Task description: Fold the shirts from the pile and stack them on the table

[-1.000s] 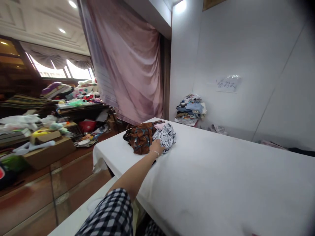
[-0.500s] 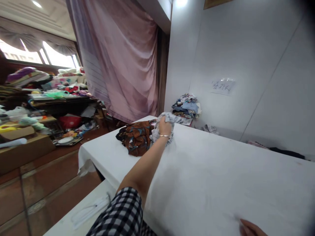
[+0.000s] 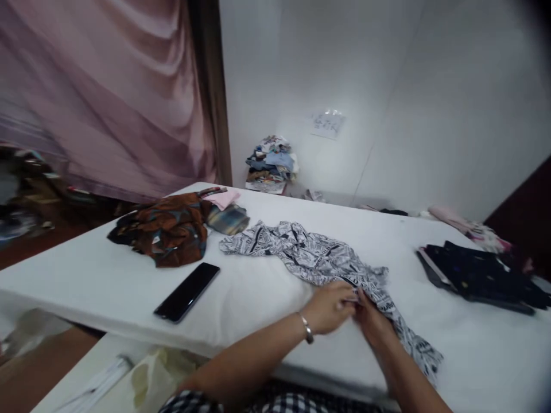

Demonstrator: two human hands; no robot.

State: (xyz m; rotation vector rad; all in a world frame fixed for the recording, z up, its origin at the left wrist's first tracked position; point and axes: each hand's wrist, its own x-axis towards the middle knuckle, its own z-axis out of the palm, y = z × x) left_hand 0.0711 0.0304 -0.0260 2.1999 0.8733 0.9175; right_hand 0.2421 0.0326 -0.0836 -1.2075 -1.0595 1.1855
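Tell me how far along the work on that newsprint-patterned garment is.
Done: the newsprint-patterned garment lies spread in a long strip on the white table, apart from the brown patterned garment. In hand: the left hand and right hand meet on its near edge, fingers pinching the cloth. Left: it is wrinkled and unfolded; the brown garment lies crumpled beside a phone.

Left hand (image 3: 329, 307), right hand (image 3: 372, 318) pinch newsprint-patterned garment (image 3: 318, 258).

Left hand (image 3: 329, 307) meets right hand (image 3: 372, 318), fingers curled
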